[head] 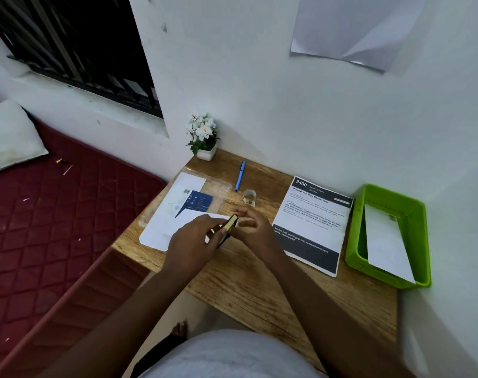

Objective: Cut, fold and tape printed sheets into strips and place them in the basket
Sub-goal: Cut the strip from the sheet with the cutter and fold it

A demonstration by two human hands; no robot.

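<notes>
The fingers (223,224) of the left hand (194,241) are clamped on a small dark tool with a yellow face (230,223), perhaps a cutter or scissors; its blade is hidden. The right hand (255,227) touches the tool with fingers curled; whether they grip anything cannot be told. Both hands hover over the middle of the wooden surface (246,282). Beneath them lie white sheets (161,227) toward the left edge, a tape roll (249,197) behind, and a printed sheet (313,222) to the right. The green basket (353,241), at the right edge, holds one folded strip (385,241). A clean cut likely needs the sheet pinned flat.
</notes>
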